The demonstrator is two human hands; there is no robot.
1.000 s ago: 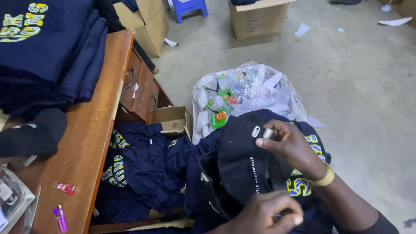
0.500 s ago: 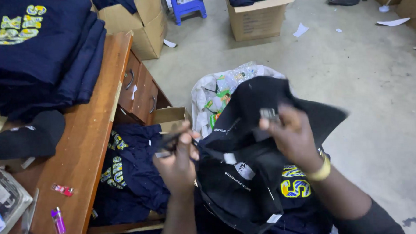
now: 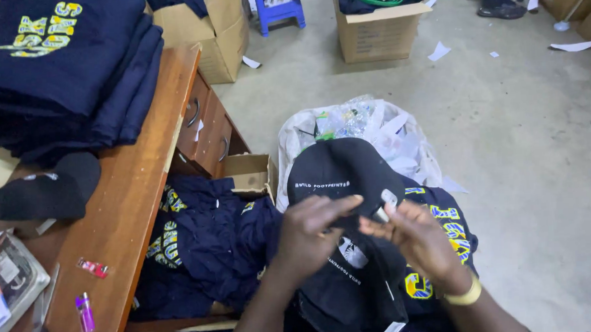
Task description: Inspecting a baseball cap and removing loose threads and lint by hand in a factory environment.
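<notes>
Both my hands work on a black cap held over my lap. My left hand grips the cap's lower edge with its fingers stretched across the fabric. My right hand, with a yellow band at the wrist, pinches a small white tag on the cap between thumb and fingers. More black caps lie stacked under my hands, on top of navy shirts with yellow print.
A wooden desk stands at left, bearing a stack of folded navy shirts, another black cap and a purple lighter. A clear bag of plastic waste sits ahead. Cardboard boxes stand on the concrete floor.
The cap was lifted and turned, and is now lower with its crown facing me. My left hand moved in from the left to meet my right hand at the tag.
</notes>
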